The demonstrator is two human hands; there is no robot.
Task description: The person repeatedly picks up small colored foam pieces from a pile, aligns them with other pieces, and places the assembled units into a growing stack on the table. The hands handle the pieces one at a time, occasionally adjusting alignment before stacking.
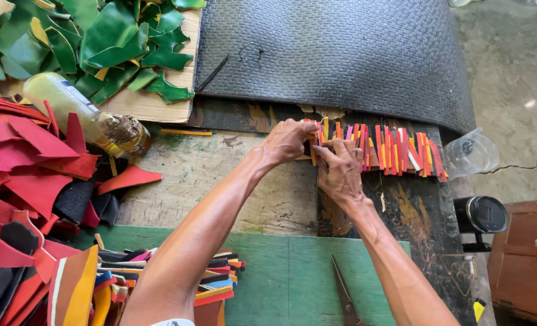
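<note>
- I see the left hand [288,142] and right hand [339,169] meeting at the left end of a row of coloured strips [380,150] on the desk [220,175]
- Both grips are narrow, fingertips pinched on the end strips
- The row runs rightward from the hands, along the edge of a black textured mat [335,54]; each strip's long axis points away from me
- Containers: a clear plastic cup [470,154] at the row's right end, contents not discernible; a bottle [84,115] of yellowish liquid lies on its side at left
- Scissors [344,296] rest near the right forearm
</note>
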